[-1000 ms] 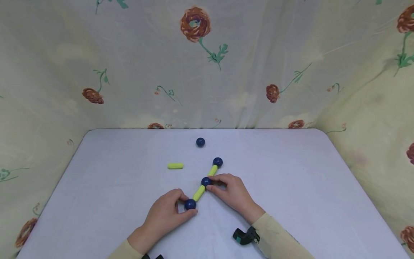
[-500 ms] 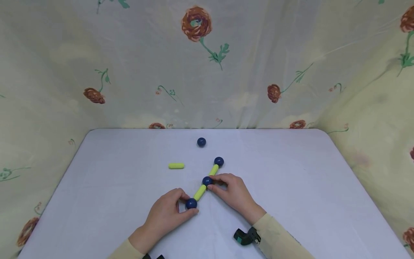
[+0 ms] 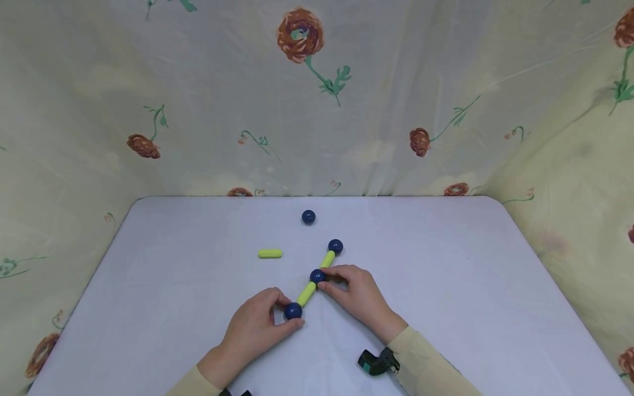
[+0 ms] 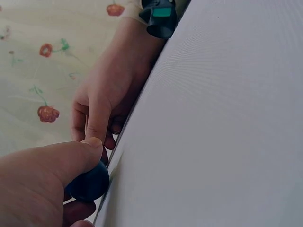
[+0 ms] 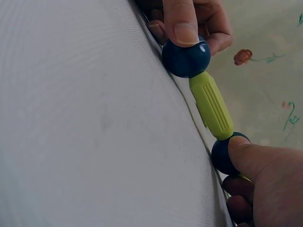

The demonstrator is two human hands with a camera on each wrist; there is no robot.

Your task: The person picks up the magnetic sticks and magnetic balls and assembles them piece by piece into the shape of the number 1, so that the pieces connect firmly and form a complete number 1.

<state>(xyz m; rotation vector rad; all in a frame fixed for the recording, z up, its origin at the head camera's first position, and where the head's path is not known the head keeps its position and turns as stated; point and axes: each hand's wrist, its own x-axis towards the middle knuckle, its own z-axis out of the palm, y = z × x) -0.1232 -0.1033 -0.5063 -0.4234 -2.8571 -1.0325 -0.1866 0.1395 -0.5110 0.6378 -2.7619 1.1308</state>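
Three blue balls and two yellow-green rods form one slanted line on the white table. My left hand (image 3: 252,328) pinches the near end ball (image 3: 293,311) between thumb and fingers. The middle ball (image 3: 317,276) is pinched by my right hand (image 3: 362,297). Between these two balls lies a ribbed rod (image 5: 211,106), touching both in the right wrist view. Beyond the middle ball, another rod (image 3: 327,259) reaches the far end ball (image 3: 335,246). In the left wrist view, the thumb rests on the dark blue ball (image 4: 90,182), and the rods are hidden.
A loose blue ball (image 3: 309,217) lies near the table's back edge. One separate yellow-green rod (image 3: 269,253) lies left of the joined pieces. Floral cloth (image 3: 208,99) hangs behind and beside the white table (image 3: 446,258). A black device (image 3: 377,362) is at the right wrist.
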